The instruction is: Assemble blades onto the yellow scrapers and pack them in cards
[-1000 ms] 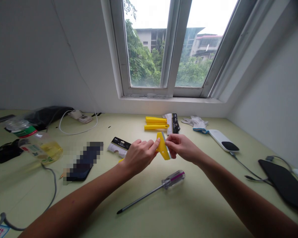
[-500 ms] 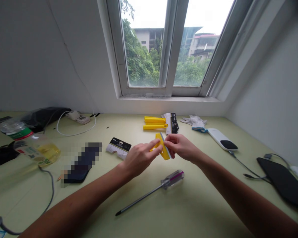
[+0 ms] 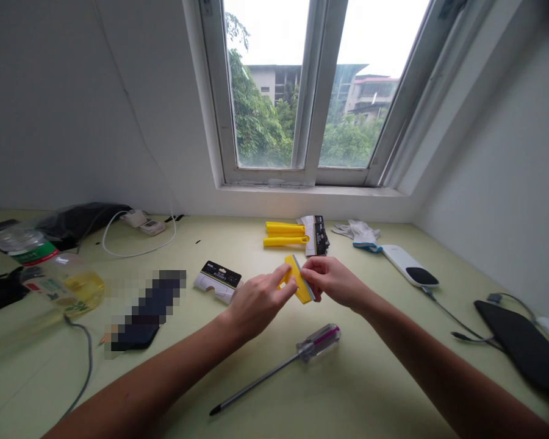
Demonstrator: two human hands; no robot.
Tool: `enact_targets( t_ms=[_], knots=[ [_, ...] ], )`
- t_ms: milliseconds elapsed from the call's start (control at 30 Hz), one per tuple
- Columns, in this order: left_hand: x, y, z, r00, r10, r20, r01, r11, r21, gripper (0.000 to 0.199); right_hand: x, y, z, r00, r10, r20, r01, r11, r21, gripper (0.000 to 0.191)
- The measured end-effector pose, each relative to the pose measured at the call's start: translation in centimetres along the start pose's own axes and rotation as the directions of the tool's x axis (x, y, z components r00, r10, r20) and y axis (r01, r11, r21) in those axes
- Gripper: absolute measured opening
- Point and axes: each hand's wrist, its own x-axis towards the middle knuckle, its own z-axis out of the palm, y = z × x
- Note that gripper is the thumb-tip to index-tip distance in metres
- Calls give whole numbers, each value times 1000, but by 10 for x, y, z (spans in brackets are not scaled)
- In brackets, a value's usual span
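A yellow scraper head (image 3: 301,289) with a grey strip along one long edge is held up above the table between my two hands. My left hand (image 3: 265,295) pinches its yellow side between thumb and fingers. From the other side, my right hand (image 3: 329,278) grips the grey-edged side with bent fingers, which hide part of that edge. Below the hands lies a screwdriver (image 3: 279,369) with a clear and purple handle, its dark tip toward the lower left. A black and white packaging card (image 3: 217,280) rests just left of my left hand.
Behind the hands lie yellow handles (image 3: 284,229) with black and white cards (image 3: 316,236), then gloves (image 3: 357,234). A white device (image 3: 409,266) and a black slab (image 3: 521,338) with cables are at right. A bottle (image 3: 64,274) and a partly blurred phone (image 3: 141,323) are at left.
The view has tilted slightly, so the scene sits a little lower. My left thumb and index finger have shifted on the scraper head; both hands still hold it.
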Motion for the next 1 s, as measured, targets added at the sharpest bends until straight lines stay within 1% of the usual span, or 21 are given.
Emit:
enact_targets(
  t_ms=[100,167,200,267,367,400,467,533,567,633,700,767,833,867,933,1000],
  knots=[
    [-1,0,5,998,-38,46,37,999,14,24,2,0,-1,999,26,32,-26,1000,-8,21],
    [-1,-1,8,996,-69,55,68,997,23,25,4,0,-7,999,25,47,-23,999,-49,24],
    [-2,-2,9,995,-82,56,81,996,24,25,5,0,-14,999,16,52,-11,995,-96,26],
    [-2,-4,11,993,-106,61,105,994,19,27,4,1,-32,998,-6,65,21,973,-229,30],
    [-2,-9,12,987,-141,82,141,990,5,29,-8,11,-71,997,-29,78,60,897,-438,32],
    [-3,-11,12,983,-158,89,158,987,4,30,-14,16,-84,998,-17,64,47,866,-497,30],
    [-3,-15,13,975,-197,104,199,980,-5,32,-33,32,-109,1000,28,-1,-23,787,-616,27],
    [-3,-18,13,966,-232,113,237,971,-39,33,-55,50,-126,994,83,-74,-111,704,-702,25],
    [-3,-19,13,963,-247,112,255,964,-70,33,-66,59,-131,990,104,-96,-141,685,-715,25],
    [-2,-22,13,957,-276,94,288,944,-162,33,-86,73,-136,987,120,-109,-162,695,-700,25],
    [0,-23,12,949,-310,50,311,908,-281,34,-101,83,-135,988,117,-105,-157,738,-657,26],
    [1,-24,11,938,-347,4,320,860,-397,35,-107,89,-132,988,106,-112,-152,775,-614,27],
    [3,-24,9,912,-411,-9,356,801,-481,33,-108,93,-128,988,88,-127,-147,789,-596,28],
    [4,-24,7,891,-454,3,391,763,-514,33,-107,94,-126,988,72,-134,-139,786,-603,26],
    [5,-23,5,838,-541,72,475,658,-585,36,-104,97,-123,991,31,-134,-110,761,-639,21],
    [6,-22,4,786,-591,181,534,502,-680,41,-101,101,-121,993,-1,-121,-82,730,-679,19]
  ],
)
